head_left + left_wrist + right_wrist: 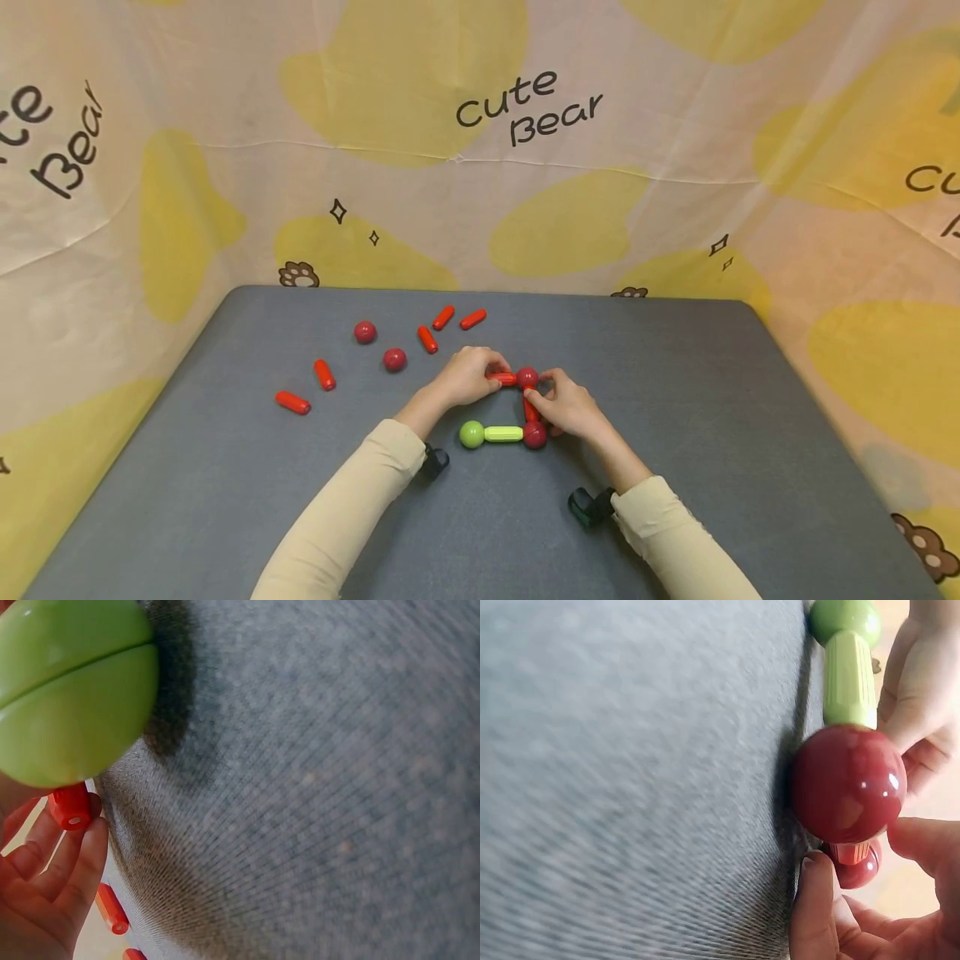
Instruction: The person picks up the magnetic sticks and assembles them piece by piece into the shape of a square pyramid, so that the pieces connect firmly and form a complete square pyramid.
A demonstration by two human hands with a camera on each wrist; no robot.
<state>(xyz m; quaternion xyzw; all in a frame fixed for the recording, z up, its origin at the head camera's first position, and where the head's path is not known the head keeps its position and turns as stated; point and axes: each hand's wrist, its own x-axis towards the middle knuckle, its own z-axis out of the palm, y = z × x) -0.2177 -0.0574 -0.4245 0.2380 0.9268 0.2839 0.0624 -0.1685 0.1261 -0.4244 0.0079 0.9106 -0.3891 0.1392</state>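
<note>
In the head view, a chain of toy balls and rods lies on the grey table. A green ball [472, 434] joins a light green rod [503, 433], which meets a dark red ball [534, 434]. From there a red rod [531, 406] runs to a second red ball [528, 377]. My right hand [572, 408] grips this rod between thumb and fingers. With its fingers, my left hand [465, 377] pinches another red rod [506, 379], whose end is right at the far red ball. The green ball [75, 697] covers part of the left wrist view.
Two loose red balls, one nearer [394, 360] and one farther [365, 332], lie left of my hands. Several loose red rods are spread about, including one at the far left [292, 402] and one at the back [473, 319]. A printed cloth [420, 225] stands behind the table.
</note>
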